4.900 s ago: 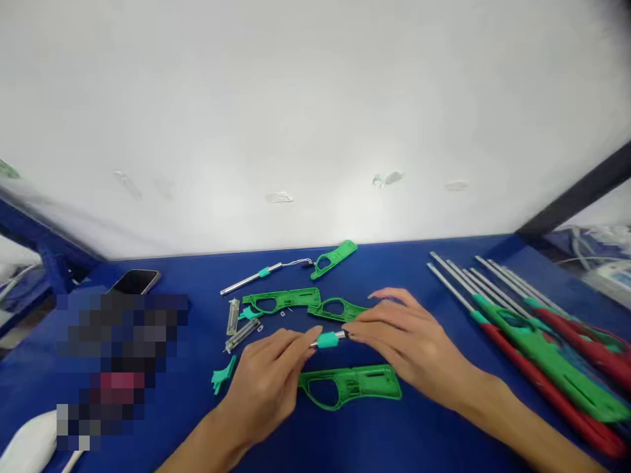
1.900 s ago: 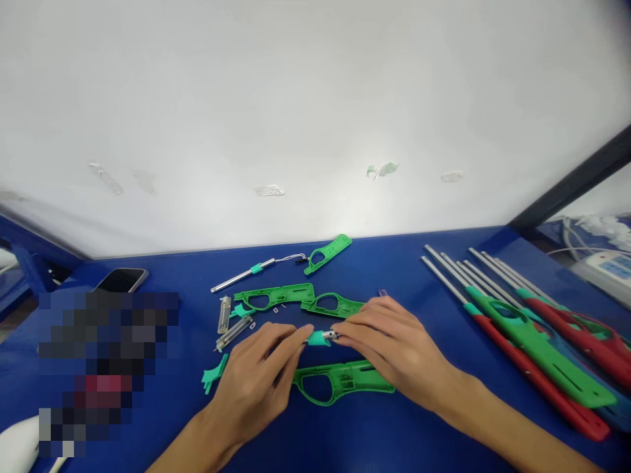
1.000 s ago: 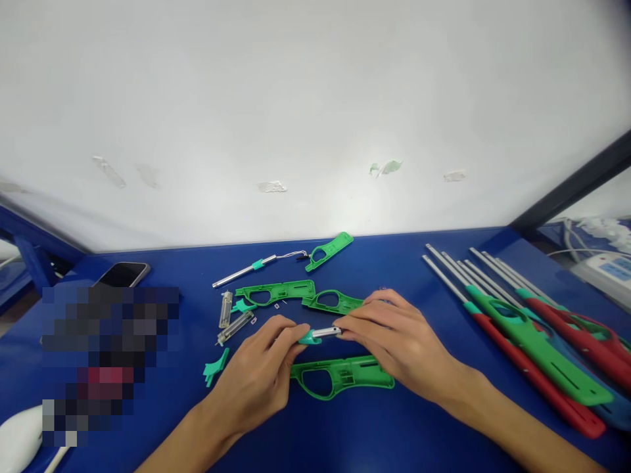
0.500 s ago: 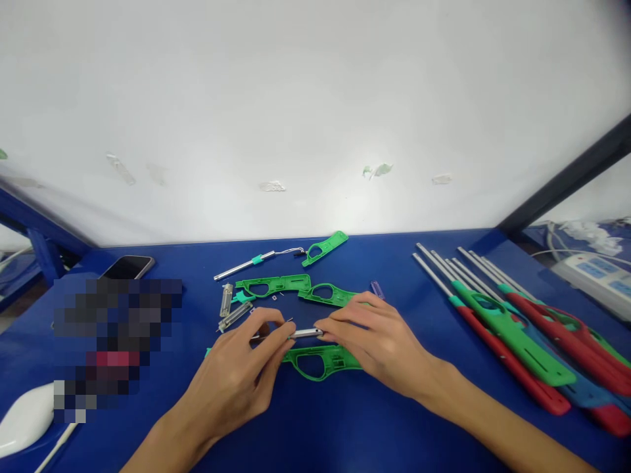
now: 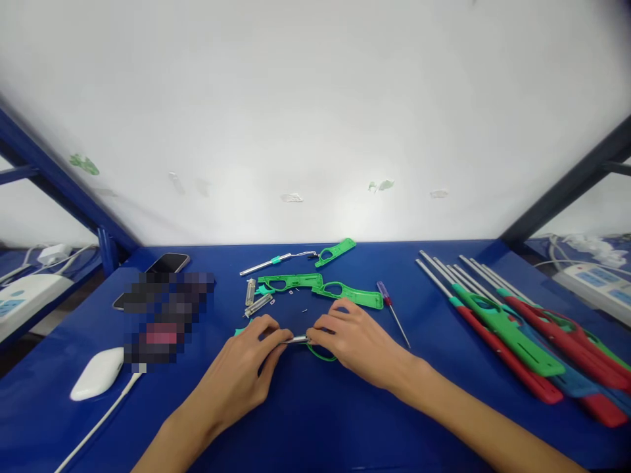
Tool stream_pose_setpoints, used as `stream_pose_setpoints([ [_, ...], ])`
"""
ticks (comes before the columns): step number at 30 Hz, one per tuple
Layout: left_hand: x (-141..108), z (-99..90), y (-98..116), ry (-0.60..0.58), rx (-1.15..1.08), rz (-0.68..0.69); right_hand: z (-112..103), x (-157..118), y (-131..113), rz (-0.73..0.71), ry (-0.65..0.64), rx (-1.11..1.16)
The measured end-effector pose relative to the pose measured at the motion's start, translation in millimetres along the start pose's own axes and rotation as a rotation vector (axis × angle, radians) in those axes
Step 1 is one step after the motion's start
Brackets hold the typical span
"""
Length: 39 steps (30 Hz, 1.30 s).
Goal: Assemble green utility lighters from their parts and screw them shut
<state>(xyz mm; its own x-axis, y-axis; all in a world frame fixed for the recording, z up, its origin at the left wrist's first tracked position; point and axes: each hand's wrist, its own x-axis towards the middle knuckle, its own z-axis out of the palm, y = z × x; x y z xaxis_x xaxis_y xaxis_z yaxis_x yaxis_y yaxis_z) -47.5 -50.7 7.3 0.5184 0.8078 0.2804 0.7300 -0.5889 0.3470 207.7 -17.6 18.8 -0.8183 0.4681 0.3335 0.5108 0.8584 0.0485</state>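
My left hand (image 5: 246, 361) pinches the left end of a short metal tube (image 5: 296, 339). The tube's right end is between the fingertips of my right hand (image 5: 357, 338). Under my hands lies a green handle shell (image 5: 321, 357), mostly covered by them. Just behind, two more green shell halves (image 5: 290, 282) (image 5: 352, 295) lie end to end. Two clear fuel tanks (image 5: 250, 292) (image 5: 259, 305) rest to their left, with tiny loose parts close by. Farther back are a metal rod with a wire (image 5: 266, 264) and a small green shell piece (image 5: 336, 251).
A purple-handled screwdriver (image 5: 393, 313) lies right of the shells. Several long lighters (image 5: 507, 328) are piled at the right. At the left are a phone (image 5: 167, 263), a white case (image 5: 98, 374) and a cable (image 5: 98, 424). A white wall stands behind the blue table (image 5: 315, 427).
The camera view has shifted, showing more of the left side. The screwdriver is now fully uncovered by my right hand. My two hands are closer together, and less of the tube shows.
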Motion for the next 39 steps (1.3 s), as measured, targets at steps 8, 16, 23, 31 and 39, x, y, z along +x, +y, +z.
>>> stream_pose_setpoints([
  [8, -4.2, 9.6, -12.3, 0.001, 0.001, -0.005, 0.2, 7.6, -7.7, -0.004, -0.169, -0.095],
  [16, -8.3, 9.0, -9.5, 0.014, -0.002, -0.021, -1.1, 5.0, -9.2, -0.007, -0.184, -0.078],
  [23, -10.2, 3.5, -4.3, -0.016, 0.003, -0.060, 1.2, 1.8, -12.9, 0.004, -0.154, -0.061],
  [31, -18.0, 6.2, 5.5, -0.010, 0.000, -0.109, 9.0, -3.9, -12.8, 0.028, -0.090, -0.027],
  [39, -17.9, 6.1, 13.2, 0.041, 0.005, -0.154, 14.3, -8.5, -16.2, 0.041, -0.024, 0.009],
])
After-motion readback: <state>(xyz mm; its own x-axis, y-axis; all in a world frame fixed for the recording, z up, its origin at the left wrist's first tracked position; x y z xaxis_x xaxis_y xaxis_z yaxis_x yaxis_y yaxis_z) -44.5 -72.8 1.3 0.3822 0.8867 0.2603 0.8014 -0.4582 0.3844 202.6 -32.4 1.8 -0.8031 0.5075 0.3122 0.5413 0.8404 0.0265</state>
